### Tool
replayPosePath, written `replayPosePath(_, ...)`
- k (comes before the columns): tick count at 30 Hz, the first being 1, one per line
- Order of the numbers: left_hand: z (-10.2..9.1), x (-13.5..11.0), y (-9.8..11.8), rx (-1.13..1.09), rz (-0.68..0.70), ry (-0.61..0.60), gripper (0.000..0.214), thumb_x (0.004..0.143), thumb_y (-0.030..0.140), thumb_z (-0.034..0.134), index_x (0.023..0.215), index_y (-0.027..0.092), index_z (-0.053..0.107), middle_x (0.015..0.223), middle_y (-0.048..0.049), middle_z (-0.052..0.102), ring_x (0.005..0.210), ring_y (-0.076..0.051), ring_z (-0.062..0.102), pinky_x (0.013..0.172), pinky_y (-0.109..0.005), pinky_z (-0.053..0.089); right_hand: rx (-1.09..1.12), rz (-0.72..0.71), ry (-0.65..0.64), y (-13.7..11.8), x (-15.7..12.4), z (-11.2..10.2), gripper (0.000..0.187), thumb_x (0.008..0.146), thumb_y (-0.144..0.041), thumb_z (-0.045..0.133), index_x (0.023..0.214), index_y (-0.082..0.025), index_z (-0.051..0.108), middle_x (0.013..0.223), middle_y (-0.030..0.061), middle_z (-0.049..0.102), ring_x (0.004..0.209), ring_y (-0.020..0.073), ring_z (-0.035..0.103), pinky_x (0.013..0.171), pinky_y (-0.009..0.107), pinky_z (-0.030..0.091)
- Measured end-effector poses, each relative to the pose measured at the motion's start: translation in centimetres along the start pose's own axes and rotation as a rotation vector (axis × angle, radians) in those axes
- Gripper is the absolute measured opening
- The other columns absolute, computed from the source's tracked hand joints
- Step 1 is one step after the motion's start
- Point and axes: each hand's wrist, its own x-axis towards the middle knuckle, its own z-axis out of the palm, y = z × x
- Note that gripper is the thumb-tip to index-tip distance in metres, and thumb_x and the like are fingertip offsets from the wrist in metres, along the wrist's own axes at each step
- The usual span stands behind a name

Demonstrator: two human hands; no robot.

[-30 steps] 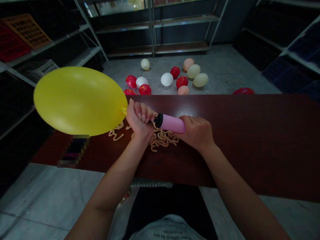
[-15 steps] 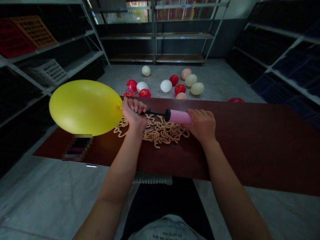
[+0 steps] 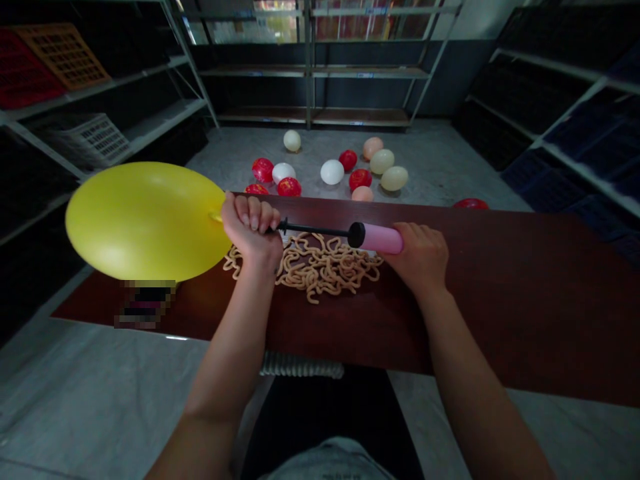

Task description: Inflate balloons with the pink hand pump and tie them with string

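Observation:
A large inflated yellow balloon (image 3: 145,220) is at the left, its neck running into the fist of my left hand (image 3: 254,227). That hand is closed around the neck and the near end of a balloon pump, so the nozzle is hidden. The pump's black rod (image 3: 320,231) stretches between my hands. My right hand (image 3: 423,257) is wrapped around the pump's pink barrel (image 3: 383,238). Below the pump, a tangled pile of thin, uninflated tan balloons (image 3: 325,270) lies on the dark red-brown table (image 3: 525,293).
A blurred-out flat object (image 3: 146,305) lies at the table's left front edge. Several red, white and peach balloons (image 3: 332,172) are on the floor behind the table. Metal shelves (image 3: 360,72) stand at the back, with crates (image 3: 65,57) on the left rack.
My hands have moved farther apart, drawing more of the black rod out of the pink barrel. The yellow balloon has shifted left with my left hand and looks slightly larger.

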Motion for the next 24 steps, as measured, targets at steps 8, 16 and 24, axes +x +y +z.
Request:
replayPosePath(8, 0.9, -2.2, -2.2, 0.025, -0.08, -0.109, 0.058, 0.102, 0.034, 0.037, 0.047, 0.02, 0.025, 0.039, 0.0057, 0.018, 0.031, -0.007, 0.018, 0.035, -0.024, 0.019, 0.12, -0.111, -0.08, -2.0, -0.1, -0.1, 0.043, 0.082, -0.058, 0.057, 0.089, -0.016, 0.065, 0.08, 0.0099, 0.07, 0.072, 0.0226, 0.059, 0.067, 0.033, 0.031)
replayPosePath(16, 1.3, -3.6, -4.7, 0.107, -0.233, -0.068, 0.063, 0.098, 0.044, 0.046, 0.046, 0.019, 0.022, 0.037, 0.0066, 0.021, 0.03, -0.005, 0.021, 0.034, -0.022, 0.021, 0.165, -0.105, -0.142, -4.1, -0.6, 0.2, 0.051, 0.078, -0.067, 0.056, 0.084, -0.017, 0.066, 0.07, 0.0073, 0.07, 0.057, 0.0176, 0.055, 0.058, 0.03, 0.023)
replayPosePath(24, 0.4, -2.0, -3.8, 0.072, -0.194, -0.007, 0.057, 0.098, 0.039, 0.047, 0.05, 0.019, 0.023, 0.039, 0.0075, 0.021, 0.031, -0.005, 0.021, 0.037, -0.023, 0.021, 0.168, -0.128, -0.052, -3.9, 0.2, 0.3, 0.048, 0.084, -0.061, 0.053, 0.095, -0.017, 0.068, 0.079, 0.0076, 0.071, 0.07, 0.0193, 0.059, 0.065, 0.031, 0.026)
